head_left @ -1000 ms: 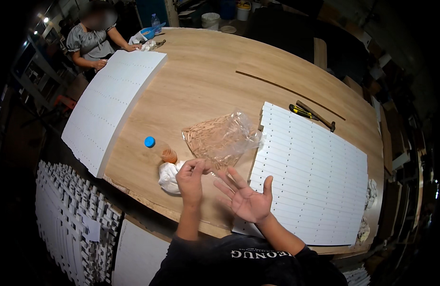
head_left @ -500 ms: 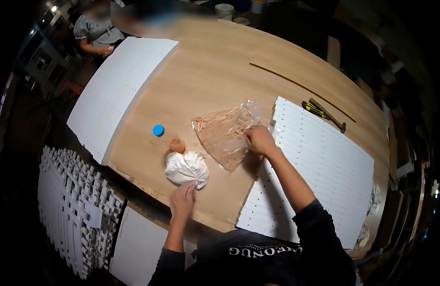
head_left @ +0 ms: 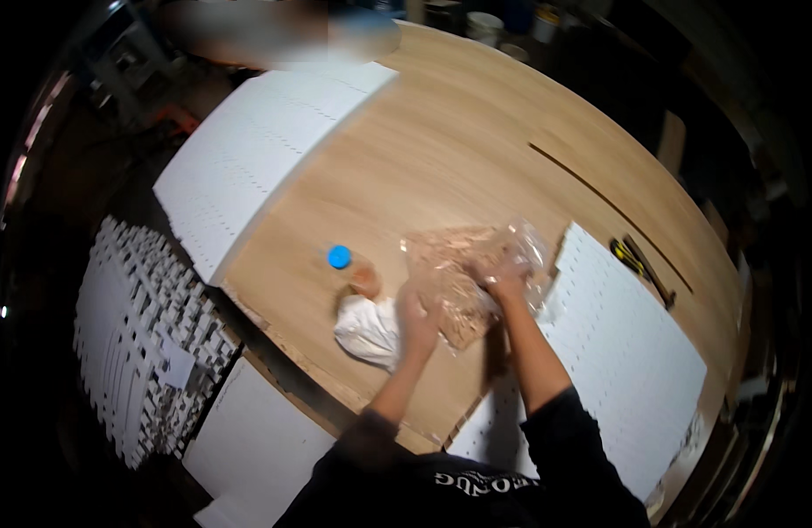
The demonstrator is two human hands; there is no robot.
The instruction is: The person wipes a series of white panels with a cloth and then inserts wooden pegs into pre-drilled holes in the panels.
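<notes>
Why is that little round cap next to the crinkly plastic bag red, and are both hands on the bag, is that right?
Not quite. The little round cap is blue, not red, as the head view shows. The rest holds: it lies on the wooden table near the crinkly plastic bag, and the left hand and right hand are both on the bag.

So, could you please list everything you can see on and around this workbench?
Workbench: one, light wood, centre.
Clear plastic bag: one, tan contents, under both hands.
White bag: one, left of the clear bag.
Bottle cap: one, blue, on the bench.
Perforated white panels: two, one at the bench's left edge, one at right.
Hand tools: yellow-black, far right; count unclear.
Slotted white rack: one, lower left.
Left hand: on the clear bag.
Right hand: gripping the clear bag.
</notes>
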